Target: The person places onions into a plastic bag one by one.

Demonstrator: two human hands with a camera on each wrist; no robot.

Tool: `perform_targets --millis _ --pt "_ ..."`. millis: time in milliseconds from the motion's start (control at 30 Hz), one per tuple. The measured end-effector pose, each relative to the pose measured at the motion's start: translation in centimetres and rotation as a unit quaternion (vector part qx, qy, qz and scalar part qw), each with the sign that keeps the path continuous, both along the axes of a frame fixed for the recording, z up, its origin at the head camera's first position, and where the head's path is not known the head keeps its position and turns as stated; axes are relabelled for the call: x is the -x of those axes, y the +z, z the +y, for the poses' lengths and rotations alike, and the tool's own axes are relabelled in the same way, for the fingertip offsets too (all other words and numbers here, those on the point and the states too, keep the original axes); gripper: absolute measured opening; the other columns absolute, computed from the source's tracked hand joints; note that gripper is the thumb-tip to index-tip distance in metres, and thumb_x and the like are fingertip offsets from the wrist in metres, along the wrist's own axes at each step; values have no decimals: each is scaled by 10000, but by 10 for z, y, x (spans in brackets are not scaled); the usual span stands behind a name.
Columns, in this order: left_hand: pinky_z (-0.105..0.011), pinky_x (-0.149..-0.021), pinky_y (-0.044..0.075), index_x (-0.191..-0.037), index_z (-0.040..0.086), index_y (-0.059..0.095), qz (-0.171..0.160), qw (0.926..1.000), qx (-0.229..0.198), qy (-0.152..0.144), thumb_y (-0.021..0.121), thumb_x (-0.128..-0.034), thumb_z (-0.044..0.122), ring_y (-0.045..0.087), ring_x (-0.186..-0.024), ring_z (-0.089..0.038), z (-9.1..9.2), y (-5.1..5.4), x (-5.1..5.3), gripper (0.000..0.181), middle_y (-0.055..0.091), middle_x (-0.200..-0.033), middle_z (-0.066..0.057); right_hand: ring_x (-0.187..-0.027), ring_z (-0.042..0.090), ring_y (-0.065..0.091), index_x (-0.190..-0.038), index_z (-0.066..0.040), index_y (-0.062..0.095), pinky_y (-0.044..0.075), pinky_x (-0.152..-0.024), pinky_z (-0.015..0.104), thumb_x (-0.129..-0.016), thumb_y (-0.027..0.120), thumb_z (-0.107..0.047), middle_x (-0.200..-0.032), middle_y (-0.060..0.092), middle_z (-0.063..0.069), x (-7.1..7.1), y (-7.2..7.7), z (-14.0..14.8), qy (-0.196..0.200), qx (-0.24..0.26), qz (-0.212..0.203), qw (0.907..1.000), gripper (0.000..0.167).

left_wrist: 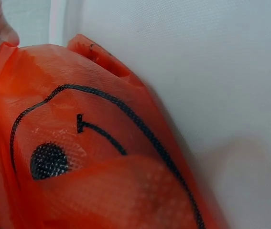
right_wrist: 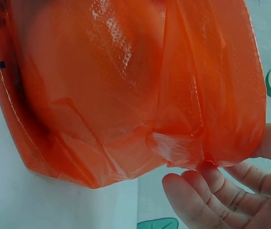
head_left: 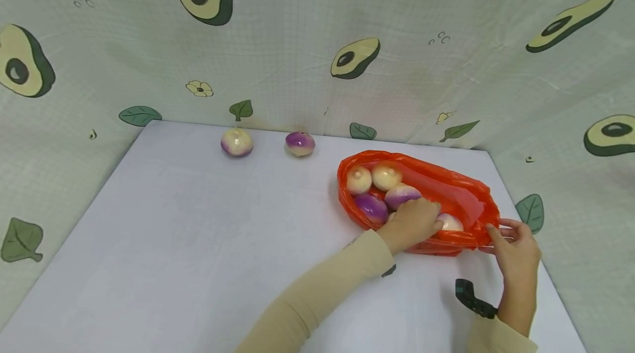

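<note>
On table (head_left: 173, 231) at right, red bag (head_left: 421, 164), rim pinched by right hand (head_left: 518, 251); left hand (head_left: 413, 222) inside among turnips (head_left: 372, 208), can't tell grip; 2 turnips (head_left: 236, 142) near back edge.

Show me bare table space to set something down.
Widest: the table's left side, between its left edge, the two loose vegetables and the left sleeve. A smaller patch lies between the right loose vegetable and the red bag. Crowded: inside the bag, around the left hand.
</note>
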State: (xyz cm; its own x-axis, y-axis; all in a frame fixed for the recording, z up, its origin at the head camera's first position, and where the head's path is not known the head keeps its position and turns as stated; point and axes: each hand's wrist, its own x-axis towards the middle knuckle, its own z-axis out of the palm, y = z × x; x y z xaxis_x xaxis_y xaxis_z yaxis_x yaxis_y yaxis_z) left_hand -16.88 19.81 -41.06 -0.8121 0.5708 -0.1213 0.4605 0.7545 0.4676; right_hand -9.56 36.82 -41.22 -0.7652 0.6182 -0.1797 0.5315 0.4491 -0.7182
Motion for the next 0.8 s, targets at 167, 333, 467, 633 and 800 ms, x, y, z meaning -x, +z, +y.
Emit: perform_targets --millis 167,333,467,633,800 --pt "-181 -503 400 -785 241 540 9 9998 159 -100 556 -907 400 489 -656 -61 0 2 -1 201 504 -682 82 -663 -74 474 -1423 -76 298 516 -543 156 -917 473 -443 -1318 448 194 0 1 -1 -41 5 -55 10000 649" --pt "-155 -504 396 -744 227 532 157 9995 174 -201 538 -922 350 479 -637 -55 -5 7 -1 217 493 -657 75 -661 -75 474 -1425 -80 296 513 -542 150 -918 469 -446 -1321 450 191 1 1 -1 -46 -6 -78 10000 649" --pt "-89 -534 403 -769 216 571 561 9977 -97 -381 523 -929 305 486 -623 -30 -13 10 2 189 501 -653 86 -651 -86 469 -1426 -78 294 513 -541 149 -918 467 -448 -1321 453 195 1 2 -1 -16 -27 -80 10000 652" --pt "-87 -748 462 -992 236 662 677 9954 -627 -275 545 -920 300 551 -762 12 -29 16 2 152 625 -792 132 -652 -90 469 -1427 -79 293 515 -544 150 -917 470 -447 -1326 452 195 1 1 0 -11 -14 -71 10000 653" --pt "-87 -820 452 -1097 216 648 747 9889 -1285 -75 539 -929 286 543 -856 6 -50 22 2 213 632 -938 133 -622 -111 463 -1422 -74 299 517 -540 157 -917 470 -449 -1317 455 202 0 0 1 -23 -24 -50 10000 652"
